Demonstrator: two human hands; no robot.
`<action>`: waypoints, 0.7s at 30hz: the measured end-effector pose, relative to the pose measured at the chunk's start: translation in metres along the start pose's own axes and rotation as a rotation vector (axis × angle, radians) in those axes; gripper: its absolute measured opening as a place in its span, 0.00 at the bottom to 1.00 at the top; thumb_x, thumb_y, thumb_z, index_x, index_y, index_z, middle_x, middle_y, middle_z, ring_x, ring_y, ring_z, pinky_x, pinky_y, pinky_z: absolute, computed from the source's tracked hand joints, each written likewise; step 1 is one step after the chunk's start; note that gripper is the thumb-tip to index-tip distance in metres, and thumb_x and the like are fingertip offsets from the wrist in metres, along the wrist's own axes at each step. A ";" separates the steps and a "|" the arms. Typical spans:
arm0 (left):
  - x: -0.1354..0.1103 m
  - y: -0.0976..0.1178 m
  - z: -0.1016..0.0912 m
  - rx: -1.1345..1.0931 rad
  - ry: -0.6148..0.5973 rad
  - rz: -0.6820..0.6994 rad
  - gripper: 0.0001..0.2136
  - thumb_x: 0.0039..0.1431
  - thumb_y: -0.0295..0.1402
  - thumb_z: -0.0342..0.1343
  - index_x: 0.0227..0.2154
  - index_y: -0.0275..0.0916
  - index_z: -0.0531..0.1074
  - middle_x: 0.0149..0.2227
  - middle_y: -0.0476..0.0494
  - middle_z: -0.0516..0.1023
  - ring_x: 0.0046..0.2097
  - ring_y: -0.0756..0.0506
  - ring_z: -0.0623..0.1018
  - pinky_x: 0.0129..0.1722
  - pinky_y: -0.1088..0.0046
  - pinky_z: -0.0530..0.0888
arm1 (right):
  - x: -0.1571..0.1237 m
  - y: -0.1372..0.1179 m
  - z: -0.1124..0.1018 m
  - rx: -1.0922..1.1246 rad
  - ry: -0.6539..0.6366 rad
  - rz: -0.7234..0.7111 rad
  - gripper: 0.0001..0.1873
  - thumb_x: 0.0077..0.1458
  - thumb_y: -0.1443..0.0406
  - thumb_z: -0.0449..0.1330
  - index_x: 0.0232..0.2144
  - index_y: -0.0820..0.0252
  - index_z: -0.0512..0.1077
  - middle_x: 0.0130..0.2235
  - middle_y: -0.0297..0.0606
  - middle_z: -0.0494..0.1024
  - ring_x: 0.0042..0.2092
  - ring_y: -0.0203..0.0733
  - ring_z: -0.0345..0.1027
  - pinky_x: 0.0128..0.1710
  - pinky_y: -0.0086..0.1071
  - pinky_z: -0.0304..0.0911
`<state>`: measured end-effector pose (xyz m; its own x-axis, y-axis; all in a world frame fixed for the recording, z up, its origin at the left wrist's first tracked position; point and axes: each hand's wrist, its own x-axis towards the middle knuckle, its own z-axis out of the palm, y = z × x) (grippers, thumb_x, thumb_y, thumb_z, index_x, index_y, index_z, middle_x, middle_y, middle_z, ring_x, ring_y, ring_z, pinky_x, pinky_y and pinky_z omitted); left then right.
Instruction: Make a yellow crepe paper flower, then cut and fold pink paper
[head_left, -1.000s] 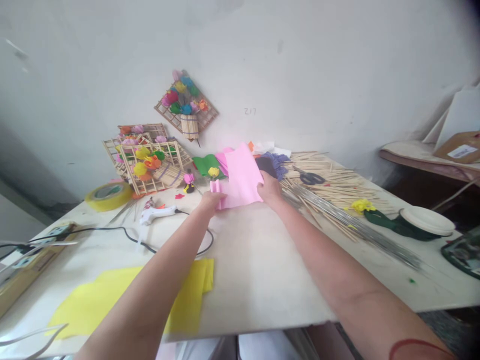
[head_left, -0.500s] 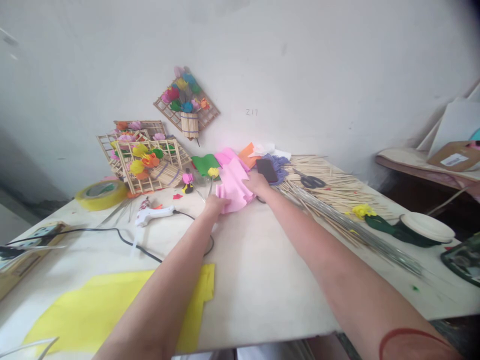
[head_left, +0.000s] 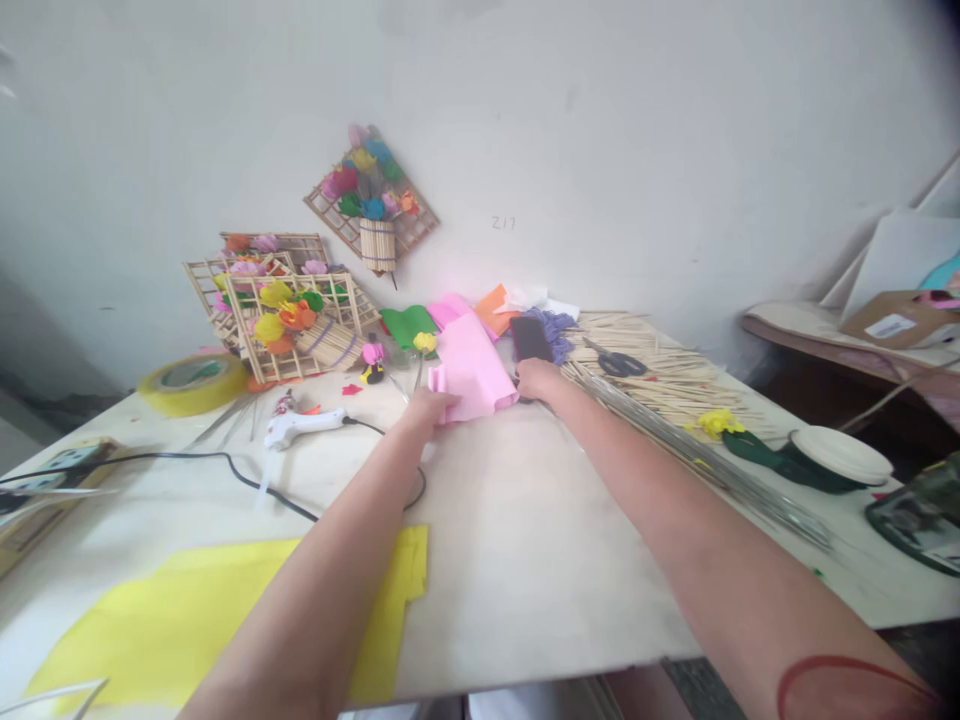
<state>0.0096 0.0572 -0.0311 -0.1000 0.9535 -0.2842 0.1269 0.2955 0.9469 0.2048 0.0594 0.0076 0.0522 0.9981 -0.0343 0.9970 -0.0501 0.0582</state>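
Pinching the pink paper sheet (head_left: 474,362), the left hand (head_left: 427,408) has it spreading rightward from its fingertips. A dark smartphone (head_left: 529,338) lies just beyond the right hand (head_left: 538,379), whose curled fingers' hold I cannot tell.

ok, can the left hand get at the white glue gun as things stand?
Probably yes: the glue gun lies to the left of the left hand, its black cord low between them. The hand may first need to release the pink sheet.
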 end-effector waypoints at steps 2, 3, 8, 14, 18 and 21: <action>-0.002 0.001 -0.001 -0.022 -0.031 -0.005 0.16 0.35 0.27 0.63 0.30 0.33 0.65 0.26 0.43 0.71 0.26 0.45 0.74 0.21 0.67 0.73 | 0.003 0.000 0.000 0.002 0.013 -0.016 0.19 0.43 0.66 0.56 0.41 0.60 0.71 0.44 0.48 0.73 0.45 0.49 0.67 0.39 0.36 0.62; -0.002 0.001 -0.002 -0.027 -0.040 -0.007 0.17 0.34 0.27 0.64 0.30 0.33 0.65 0.26 0.44 0.71 0.26 0.45 0.74 0.21 0.67 0.73 | 0.004 0.001 -0.001 0.000 0.023 -0.031 0.19 0.43 0.66 0.56 0.42 0.59 0.71 0.45 0.47 0.73 0.45 0.49 0.67 0.39 0.37 0.62; 0.001 -0.002 -0.001 0.023 -0.015 0.013 0.15 0.34 0.26 0.63 0.28 0.33 0.65 0.24 0.44 0.71 0.25 0.45 0.74 0.20 0.67 0.73 | 0.000 0.007 -0.009 0.003 0.082 -0.048 0.20 0.45 0.66 0.54 0.43 0.57 0.70 0.45 0.44 0.73 0.46 0.49 0.67 0.40 0.38 0.62; 0.004 -0.003 0.001 0.041 0.024 0.011 0.17 0.30 0.24 0.65 0.26 0.33 0.66 0.23 0.45 0.71 0.26 0.44 0.75 0.20 0.69 0.73 | -0.018 0.020 -0.030 0.004 0.153 0.084 0.17 0.45 0.70 0.54 0.40 0.65 0.71 0.41 0.52 0.74 0.43 0.50 0.68 0.38 0.35 0.62; -0.001 -0.001 -0.001 -0.029 -0.029 0.023 0.16 0.31 0.24 0.65 0.26 0.33 0.67 0.21 0.45 0.72 0.27 0.42 0.75 0.21 0.70 0.73 | -0.033 0.027 -0.036 0.163 0.283 0.141 0.15 0.45 0.68 0.57 0.38 0.65 0.72 0.40 0.51 0.74 0.43 0.51 0.68 0.38 0.36 0.62; -0.005 -0.001 -0.003 -0.082 -0.080 0.020 0.14 0.35 0.25 0.64 0.28 0.31 0.67 0.20 0.43 0.72 0.25 0.42 0.75 0.21 0.68 0.73 | -0.047 0.020 -0.029 0.578 0.292 0.068 0.14 0.48 0.62 0.57 0.37 0.61 0.72 0.38 0.43 0.76 0.37 0.42 0.69 0.31 0.28 0.63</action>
<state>0.0066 0.0516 -0.0297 -0.0191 0.9617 -0.2734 0.0465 0.2741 0.9606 0.2205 0.0128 0.0397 0.1806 0.9567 0.2282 0.8657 -0.0444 -0.4987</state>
